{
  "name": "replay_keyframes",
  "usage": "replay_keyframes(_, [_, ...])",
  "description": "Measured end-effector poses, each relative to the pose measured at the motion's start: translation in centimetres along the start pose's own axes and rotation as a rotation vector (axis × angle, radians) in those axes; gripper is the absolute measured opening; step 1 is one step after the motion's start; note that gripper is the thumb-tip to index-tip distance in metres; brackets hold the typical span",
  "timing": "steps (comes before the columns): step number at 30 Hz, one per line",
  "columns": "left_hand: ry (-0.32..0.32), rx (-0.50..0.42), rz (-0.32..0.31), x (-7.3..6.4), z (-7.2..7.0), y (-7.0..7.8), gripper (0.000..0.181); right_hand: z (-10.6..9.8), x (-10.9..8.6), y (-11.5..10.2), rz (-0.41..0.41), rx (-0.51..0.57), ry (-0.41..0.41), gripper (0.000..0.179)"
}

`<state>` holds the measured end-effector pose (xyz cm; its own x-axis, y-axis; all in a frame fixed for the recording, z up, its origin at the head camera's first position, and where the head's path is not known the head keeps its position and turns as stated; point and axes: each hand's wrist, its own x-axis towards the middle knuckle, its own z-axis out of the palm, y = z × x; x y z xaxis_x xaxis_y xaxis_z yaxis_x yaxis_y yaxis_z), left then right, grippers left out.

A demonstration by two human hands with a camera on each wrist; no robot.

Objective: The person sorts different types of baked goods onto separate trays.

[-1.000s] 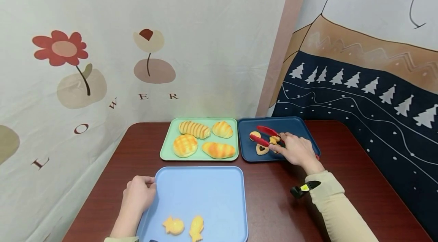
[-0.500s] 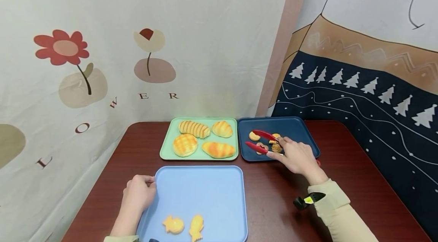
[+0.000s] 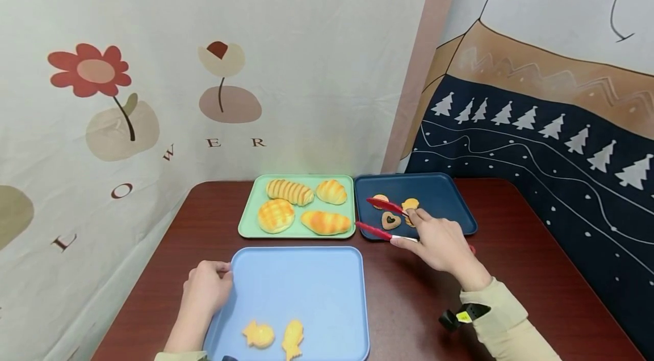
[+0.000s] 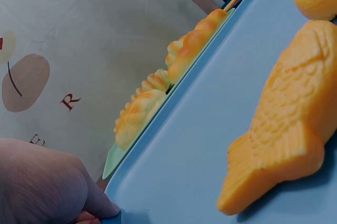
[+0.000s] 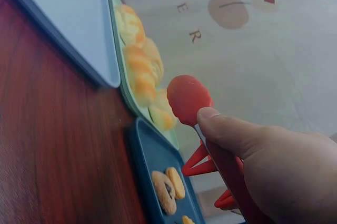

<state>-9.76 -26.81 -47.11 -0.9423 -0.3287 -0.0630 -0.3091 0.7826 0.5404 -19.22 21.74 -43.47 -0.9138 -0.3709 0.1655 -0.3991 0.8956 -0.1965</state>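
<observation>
My right hand (image 3: 434, 242) holds a pair of tongs with red tips (image 3: 375, 231), thumb along one arm. The two arms stand apart with nothing gripped, over the front left of the navy tray (image 3: 460, 225). On that tray lie a heart-shaped cookie (image 3: 391, 221), a round cookie (image 3: 380, 198) and other small ones, partly hidden by my fingers. My left hand (image 3: 206, 290) pinches the left rim of the light blue tray (image 3: 306, 281), near its far corner. Two yellow fish-shaped pieces rest on it, one sideways (image 3: 259, 335) and one lengthwise (image 3: 293, 339).
A green tray (image 3: 247, 227) stands behind the blue one, left of the navy tray. It bears several breads: a ridged roll (image 3: 289, 192), a round bun (image 3: 276, 215), a long loaf (image 3: 326, 223) and a small roll (image 3: 331, 192). A curtain (image 3: 317, 94) hangs behind the table.
The tongs have moved towards the near left, away from the middle of the cookies, and their arms have spread a little wider. My left hand and the blue tray have stayed put.
</observation>
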Motion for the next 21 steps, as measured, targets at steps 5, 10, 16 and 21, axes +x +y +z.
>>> replay_keyframes(5, [0.005,0.001,0.008,0.0,0.0,-0.1,0.031,0.3,-0.3,-0.9,-0.034,0.0,-0.008,0.096])
replay_keyframes(10, [0.008,0.002,0.003,0.0,0.1,0.0,0.032,0.8,-0.6,-1.5,-0.059,0.01,-0.015,0.097])
replay_keyframes(16, [0.003,-0.001,-0.001,0.0,0.1,0.0,0.032,1.3,-0.9,-2.2,-0.067,0.024,-0.024,0.101])
replay_keyframes(21, [0.002,0.0,0.007,0.1,0.0,-0.1,0.031,1.3,-1.1,-3.1,-0.087,0.03,-0.03,0.103])
